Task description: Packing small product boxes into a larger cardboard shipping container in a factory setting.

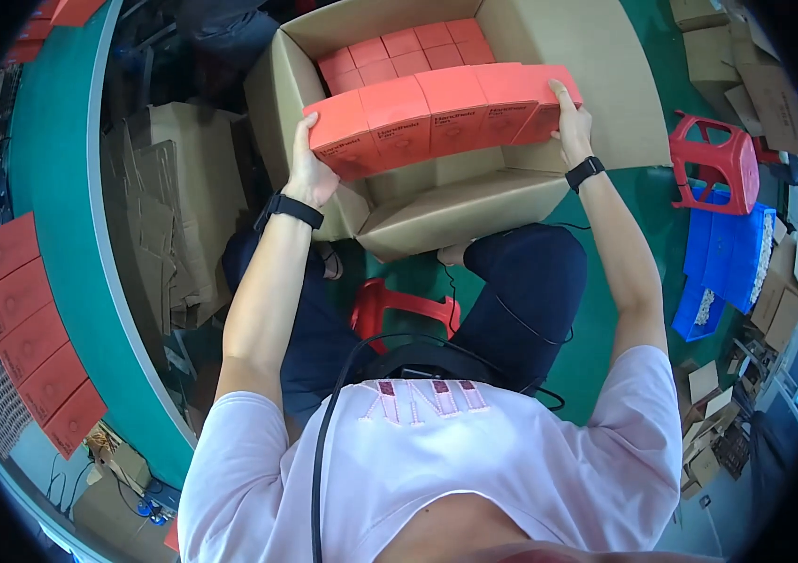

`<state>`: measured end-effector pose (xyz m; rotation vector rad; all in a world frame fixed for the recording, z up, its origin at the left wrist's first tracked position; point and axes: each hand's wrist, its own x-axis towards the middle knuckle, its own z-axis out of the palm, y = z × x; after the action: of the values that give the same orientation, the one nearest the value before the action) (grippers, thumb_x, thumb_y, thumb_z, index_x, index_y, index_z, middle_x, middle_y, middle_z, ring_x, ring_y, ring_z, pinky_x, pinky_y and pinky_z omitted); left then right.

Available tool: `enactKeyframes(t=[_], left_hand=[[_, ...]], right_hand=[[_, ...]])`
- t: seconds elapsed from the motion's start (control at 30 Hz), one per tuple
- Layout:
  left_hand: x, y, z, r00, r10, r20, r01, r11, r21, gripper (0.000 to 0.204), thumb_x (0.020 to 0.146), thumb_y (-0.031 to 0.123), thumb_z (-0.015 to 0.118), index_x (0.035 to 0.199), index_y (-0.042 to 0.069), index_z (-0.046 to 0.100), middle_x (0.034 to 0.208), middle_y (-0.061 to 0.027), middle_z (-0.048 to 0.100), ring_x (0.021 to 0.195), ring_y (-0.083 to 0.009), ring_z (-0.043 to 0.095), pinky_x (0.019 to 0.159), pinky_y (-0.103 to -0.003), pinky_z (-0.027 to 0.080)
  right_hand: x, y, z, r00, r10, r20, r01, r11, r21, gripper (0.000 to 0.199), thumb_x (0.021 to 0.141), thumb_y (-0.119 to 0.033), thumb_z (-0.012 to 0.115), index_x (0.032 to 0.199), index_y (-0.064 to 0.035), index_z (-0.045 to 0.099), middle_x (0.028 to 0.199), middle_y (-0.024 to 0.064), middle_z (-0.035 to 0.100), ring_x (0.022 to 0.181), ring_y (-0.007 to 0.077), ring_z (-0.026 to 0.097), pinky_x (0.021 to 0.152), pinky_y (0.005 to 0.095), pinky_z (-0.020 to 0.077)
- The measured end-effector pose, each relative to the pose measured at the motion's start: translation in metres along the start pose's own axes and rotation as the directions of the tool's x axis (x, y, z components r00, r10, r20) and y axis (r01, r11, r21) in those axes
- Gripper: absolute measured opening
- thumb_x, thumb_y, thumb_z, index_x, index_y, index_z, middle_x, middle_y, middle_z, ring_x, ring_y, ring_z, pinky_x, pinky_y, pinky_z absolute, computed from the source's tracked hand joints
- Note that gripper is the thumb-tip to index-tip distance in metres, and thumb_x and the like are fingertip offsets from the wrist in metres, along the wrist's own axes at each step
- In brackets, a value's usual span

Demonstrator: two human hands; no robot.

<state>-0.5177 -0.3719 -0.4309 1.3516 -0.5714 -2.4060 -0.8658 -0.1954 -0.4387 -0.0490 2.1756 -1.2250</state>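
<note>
A row of several red small cartons (437,113) is squeezed end to end between my two hands, above a large open cardboard box (455,211). My left hand (313,171) presses on the row's left end, its thumb on top. At the right end my right hand (571,129) clamps the last carton from the side. The row bows slightly, and its cartons lie against one another. Inside the big box, more red cartons (408,54) fill the far part in rows. The brown inner wall and bottom show on the near side. What lies directly beneath the held row is hidden.
Along the left runs a green worktable (56,122) bearing a line of red cartons (33,328). Flattened cardboard (160,206) leans beside the big box. A red stool (713,164) and blue bins (723,249) stand right. Another red stool (404,305) is between my legs.
</note>
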Motion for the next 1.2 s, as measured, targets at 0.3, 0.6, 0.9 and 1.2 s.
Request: enactKeyframes(t=[0.3, 0.6, 0.9, 1.2], left_hand=[[0.065, -0.042, -0.018, 0.989, 0.06, -0.134, -0.065, 0.997, -0.036, 0.069, 0.083, 0.056, 0.055, 0.137, 0.013, 0.048, 0.141, -0.0099, 0.05, 0.128, -0.0302, 0.046, 0.105, -0.052, 0.035], [0.106, -0.06, -0.01, 0.933, 0.091, -0.349, -0.13, 0.987, -0.09, 0.061, 0.076, 0.05, 0.062, 0.125, 0.015, 0.056, 0.13, -0.0077, 0.057, 0.122, -0.0293, 0.049, 0.103, -0.051, 0.037], [0.174, -0.119, 0.029, 0.578, 0.394, -0.715, -0.446, 0.886, 0.128, 0.063, 0.077, 0.027, 0.073, 0.127, -0.006, 0.053, 0.123, -0.0177, 0.057, 0.108, -0.0277, 0.058, 0.095, -0.039, 0.046], [0.223, -0.138, 0.006, 0.313, 0.588, -0.745, -0.327, 0.804, 0.497, 0.042, 0.091, 0.027, 0.046, 0.096, -0.01, 0.065, 0.088, -0.0195, 0.069, 0.081, -0.03, 0.061, 0.078, -0.039, 0.048]], right_hand=[[0.072, 0.062, 0.03, 0.988, 0.128, 0.09, -0.145, 0.966, 0.214, 0.085, 0.072, -0.05, 0.074, 0.14, -0.0073, 0.044, 0.144, 0.0139, 0.044, 0.134, 0.0306, 0.037, 0.105, 0.0574, 0.0273], [0.122, 0.099, 0.075, 0.867, 0.431, 0.249, -0.498, 0.756, 0.424, 0.089, 0.069, -0.048, 0.071, 0.145, -0.0164, 0.036, 0.152, 0.0201, 0.026, 0.14, 0.0439, 0.018, 0.109, 0.0667, 0.0162], [0.189, 0.206, 0.103, 0.971, 0.174, 0.164, -0.235, 0.563, 0.792, 0.055, 0.071, -0.02, 0.069, 0.122, -0.0059, 0.052, 0.122, 0.0145, 0.053, 0.111, 0.0339, 0.051, 0.102, 0.0544, 0.0401], [0.162, 0.222, 0.113, 0.884, 0.438, 0.166, -0.438, 0.65, 0.621, 0.079, 0.082, -0.041, 0.07, 0.144, -0.0095, 0.032, 0.146, 0.0146, 0.032, 0.135, 0.0337, 0.031, 0.108, 0.0594, 0.0277]])
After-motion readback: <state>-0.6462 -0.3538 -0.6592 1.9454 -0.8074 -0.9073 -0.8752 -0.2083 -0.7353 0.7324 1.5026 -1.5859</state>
